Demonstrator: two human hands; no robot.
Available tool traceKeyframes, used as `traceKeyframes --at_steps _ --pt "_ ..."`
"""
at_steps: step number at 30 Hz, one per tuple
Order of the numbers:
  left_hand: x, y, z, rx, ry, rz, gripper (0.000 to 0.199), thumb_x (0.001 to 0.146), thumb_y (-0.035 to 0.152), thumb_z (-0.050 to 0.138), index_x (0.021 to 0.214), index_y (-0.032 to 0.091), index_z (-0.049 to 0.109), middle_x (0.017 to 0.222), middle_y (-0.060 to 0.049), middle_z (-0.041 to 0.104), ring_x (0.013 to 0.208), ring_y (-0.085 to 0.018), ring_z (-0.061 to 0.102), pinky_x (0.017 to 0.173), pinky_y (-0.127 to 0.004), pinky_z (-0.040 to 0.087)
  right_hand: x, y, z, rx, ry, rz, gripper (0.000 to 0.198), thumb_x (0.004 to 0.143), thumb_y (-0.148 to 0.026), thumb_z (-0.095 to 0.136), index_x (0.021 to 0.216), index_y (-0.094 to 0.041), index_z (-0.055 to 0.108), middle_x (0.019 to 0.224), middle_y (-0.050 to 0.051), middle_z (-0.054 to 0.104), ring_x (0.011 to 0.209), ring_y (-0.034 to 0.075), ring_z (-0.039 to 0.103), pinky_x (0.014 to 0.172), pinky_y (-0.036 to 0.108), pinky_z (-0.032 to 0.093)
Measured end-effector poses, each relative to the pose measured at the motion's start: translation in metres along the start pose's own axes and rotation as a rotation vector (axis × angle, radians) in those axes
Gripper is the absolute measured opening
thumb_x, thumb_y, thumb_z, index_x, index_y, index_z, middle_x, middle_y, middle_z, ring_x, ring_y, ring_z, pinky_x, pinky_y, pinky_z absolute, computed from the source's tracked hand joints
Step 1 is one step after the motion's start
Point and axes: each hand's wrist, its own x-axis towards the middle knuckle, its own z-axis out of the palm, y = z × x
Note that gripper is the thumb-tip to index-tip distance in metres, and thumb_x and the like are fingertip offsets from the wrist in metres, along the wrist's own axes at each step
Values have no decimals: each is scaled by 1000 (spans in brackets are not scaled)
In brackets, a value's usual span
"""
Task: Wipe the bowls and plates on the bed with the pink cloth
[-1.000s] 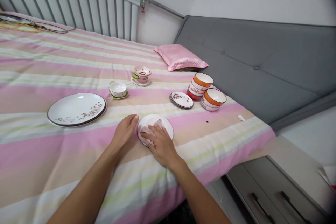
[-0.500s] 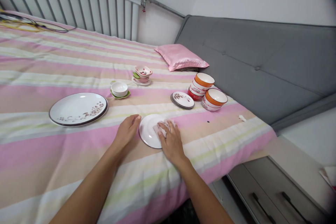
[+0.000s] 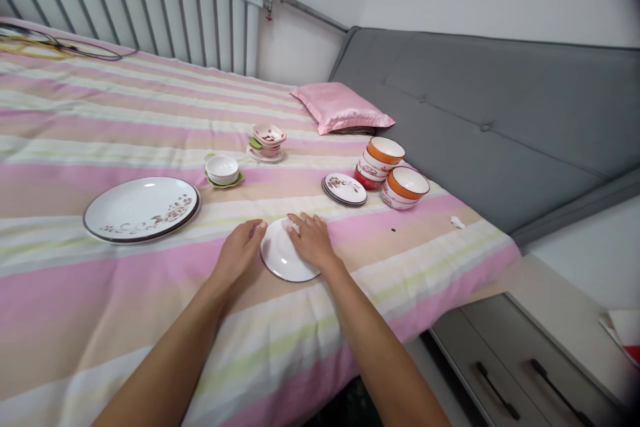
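A white saucer-like plate (image 3: 283, 259) with a thin dark rim lies on the striped bedsheet before me. My left hand (image 3: 239, 248) is at its left edge, thumb and fingers closed against the rim. Over the plate's upper right part, my right hand (image 3: 311, 240) presses down on a pale tissue (image 3: 289, 223), which its fingers almost wholly cover. Beyond them sits a stack of small plates (image 3: 345, 188) with a brown flower pattern. To the left lie large oval plates (image 3: 143, 209), one on another, with the same kind of pattern.
Orange-rimmed bowls stand in two stacks, a taller one (image 3: 384, 153) and a shorter one (image 3: 407, 183). Small white dishes (image 3: 223, 167) and pink-white dishes (image 3: 269, 137) are farther back. A pink pillow (image 3: 343, 107) rests by the grey headboard (image 3: 475, 100). A crumpled white scrap (image 3: 457, 221) lies at right.
My right hand has slid with the tissue toward the plate's far edge, so more of the plate's near right side shows. My left hand stays at the rim. The view has shifted slightly.
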Motion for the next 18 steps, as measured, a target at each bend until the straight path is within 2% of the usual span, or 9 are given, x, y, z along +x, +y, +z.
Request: traceKeyframes --at_steps 9,18 --pt "2 -2 2 -18 -9 15 52 85 53 34 107 14 62 114 -14 64 107 -28 55 93 -40 39 -13 -20 0 2 -8 -199 47 94 -54 24 130 -36 47 143 2 40 136 29 25 109 54 16" --pt "2 -3 2 -14 6 20 49 84 52 35 102 15 63 107 -11 67 99 -26 59 87 -35 43 -41 -26 -2 44 -34 -269 45 94 -52 25 133 -39 43 147 0 34 138 26 23 110 57 9"
